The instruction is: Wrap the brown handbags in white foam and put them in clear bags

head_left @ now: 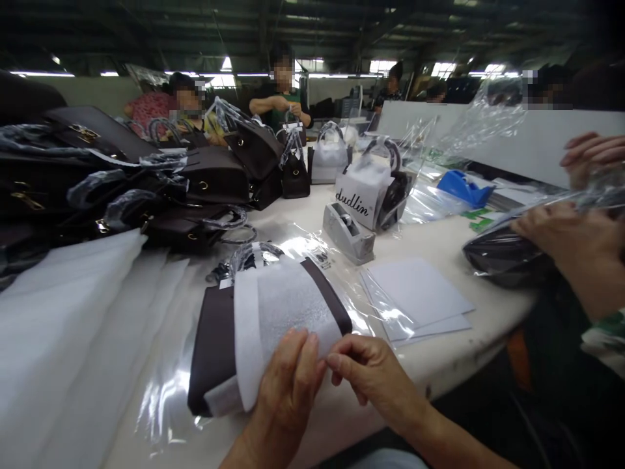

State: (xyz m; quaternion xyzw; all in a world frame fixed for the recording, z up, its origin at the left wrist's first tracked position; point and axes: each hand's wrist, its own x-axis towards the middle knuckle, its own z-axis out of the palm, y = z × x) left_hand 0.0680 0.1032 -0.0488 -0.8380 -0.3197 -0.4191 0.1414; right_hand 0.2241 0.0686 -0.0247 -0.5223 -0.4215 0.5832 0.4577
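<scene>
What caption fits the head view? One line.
Left hand and right hand pinch a white foam sheet draped over a dark brown handbag.

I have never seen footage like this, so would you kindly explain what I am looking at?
This single picture comes from a camera worn on a person's head, looking down at their bare hands. The left hand and right hand grip the end of a white foam sheet wrapped around a dark handbag lying on a white table. Nearby sit a grey tape dispenser, white cards and more bags. The hands at the right edge are a co-worker's.
</scene>
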